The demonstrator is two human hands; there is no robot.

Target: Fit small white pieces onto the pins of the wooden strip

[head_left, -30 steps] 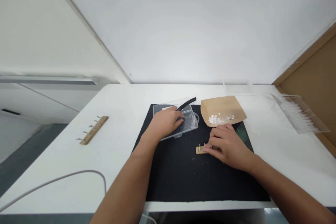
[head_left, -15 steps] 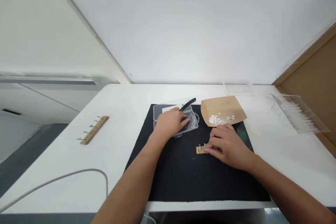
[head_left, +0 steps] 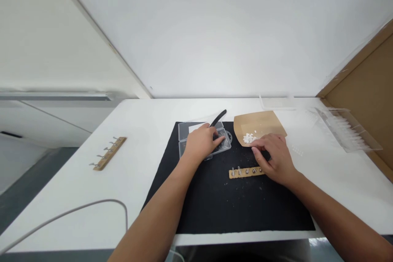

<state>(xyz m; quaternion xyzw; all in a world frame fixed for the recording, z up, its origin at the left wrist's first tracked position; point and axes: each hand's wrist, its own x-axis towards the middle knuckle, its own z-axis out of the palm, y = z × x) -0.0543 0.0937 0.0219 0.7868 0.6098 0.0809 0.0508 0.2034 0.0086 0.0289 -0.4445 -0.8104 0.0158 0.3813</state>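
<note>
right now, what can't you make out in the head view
All in the head view:
Wooden strip: right end hidden behind the right hand.
Black handle: lower end hidden behind the left hand.
White bits: too small to identify.
Gray cable: cut off by the left edge.
Either hand's grip: too small to tell.

The left fingers (head_left: 218,142) and right fingers (head_left: 261,159) are bare. Behind them, the left forearm (head_left: 166,202) and right forearm (head_left: 331,208) are also bare, becoming narrower toward the fingers.
</note>
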